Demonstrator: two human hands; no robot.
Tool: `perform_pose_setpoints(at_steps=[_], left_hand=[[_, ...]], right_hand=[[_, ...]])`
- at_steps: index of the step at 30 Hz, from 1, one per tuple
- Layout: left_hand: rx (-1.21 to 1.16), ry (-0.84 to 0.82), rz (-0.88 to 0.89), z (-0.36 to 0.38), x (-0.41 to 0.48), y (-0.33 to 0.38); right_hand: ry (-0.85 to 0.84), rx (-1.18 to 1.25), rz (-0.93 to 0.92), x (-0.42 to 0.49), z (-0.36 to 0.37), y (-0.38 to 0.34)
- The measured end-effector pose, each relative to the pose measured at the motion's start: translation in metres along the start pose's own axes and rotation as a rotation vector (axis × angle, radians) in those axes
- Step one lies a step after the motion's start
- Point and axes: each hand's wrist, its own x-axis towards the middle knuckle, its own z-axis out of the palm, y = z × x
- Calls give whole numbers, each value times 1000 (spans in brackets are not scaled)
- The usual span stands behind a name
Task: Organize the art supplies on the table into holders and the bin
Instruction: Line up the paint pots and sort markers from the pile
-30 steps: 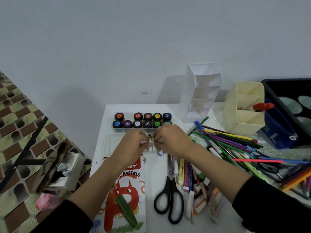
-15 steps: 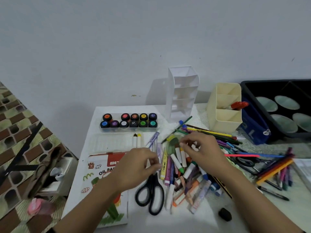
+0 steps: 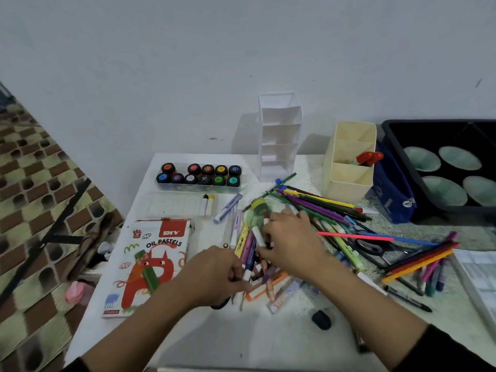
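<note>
Both hands work the heap of oil pastels [image 3: 268, 280] at the table's middle. The right hand [image 3: 292, 242] curls its fingers round a white-tipped stick [image 3: 257, 233], and the left hand [image 3: 214, 275] pinches a second stick [image 3: 248, 269] at the heap's near-left edge. The sticks lie crossed and touching, so lifting one could drag its neighbours and roll them off the near side. The cream holder [image 3: 349, 167] and black bin [image 3: 418, 132] stand far right, beyond the loose coloured pencils [image 3: 322, 205], which a reaching sleeve could scatter

- Your left hand [image 3: 214, 275] and right hand [image 3: 292, 242] are bare, as are both forearms.
- Your left sleeve [image 3: 77, 367] and right sleeve [image 3: 451, 350] are plain black, ending high on the forearms.
</note>
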Motion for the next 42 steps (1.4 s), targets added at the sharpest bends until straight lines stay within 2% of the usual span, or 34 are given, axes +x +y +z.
perform_pose_setpoints(at_steps=[4, 7, 12, 15, 18, 23, 29, 37, 42], left_hand=[[-70, 24, -80, 4, -3, 5], [-135, 67, -119, -1, -8, 5], [-294, 246, -167, -29, -16, -12], [-433, 373, -229, -48, -16, -35], [-554, 416, -276, -66, -15, -56], [-424, 518, -275, -80, -3, -92], [-448, 479, -213, -87, 28, -126], [-473, 210, -172, -85, 57, -158], [-506, 373, -108, -69, 61, -162]], right_hand=[[-40, -20, 14, 2, 0, -2], [-9, 60, 37, 4, -3, 1], [110, 420, 31, 18, -9, 8], [98, 633, 38, 32, -11, 2], [66, 769, 40, 51, -9, -9], [77, 936, 104, 92, 8, -31], [55, 827, 95, 133, 15, -50], [-76, 630, 106, 158, 27, -61], [-11, 519, 53, 158, 33, -66]])
